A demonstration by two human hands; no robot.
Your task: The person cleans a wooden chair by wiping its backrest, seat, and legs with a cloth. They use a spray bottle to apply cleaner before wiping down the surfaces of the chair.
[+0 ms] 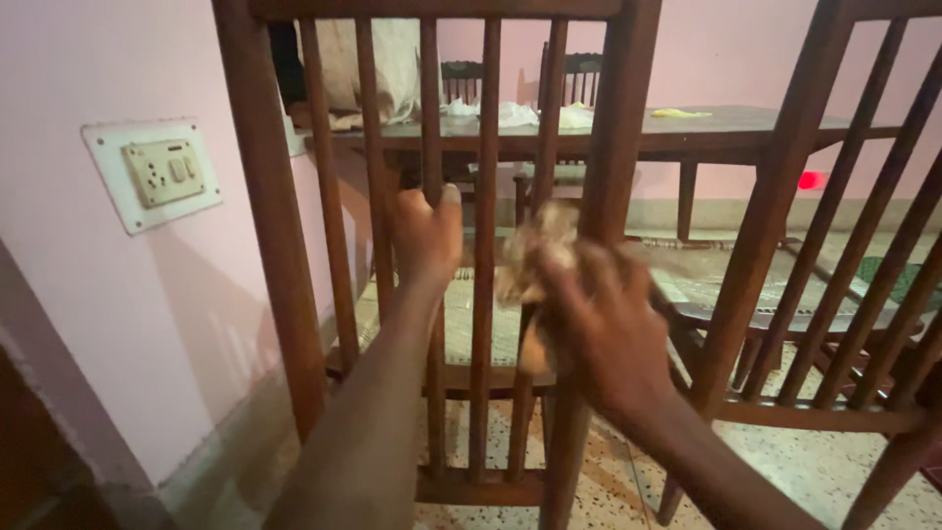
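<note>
Pink-walled room: left hand (427, 236) grips a chair slat (432, 118); right hand (603, 329) clutches a cloth (535, 260).

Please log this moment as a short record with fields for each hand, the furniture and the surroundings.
left hand: left hand grips a slat of the wooden chair back
right hand: right hand presses a crumpled cloth against a slat
motion: cloth and right hand are blurred
behind: wooden table, second chair
wall: pink, with a switch plate
floor: speckled floor

Blur and cut-offs at the chair

The crumpled pale cloth (538, 257) under the right hand (606, 329) is motion-blurred; the brown wooden slatted chair back (486, 324) runs off at twelve o'clock.
</note>
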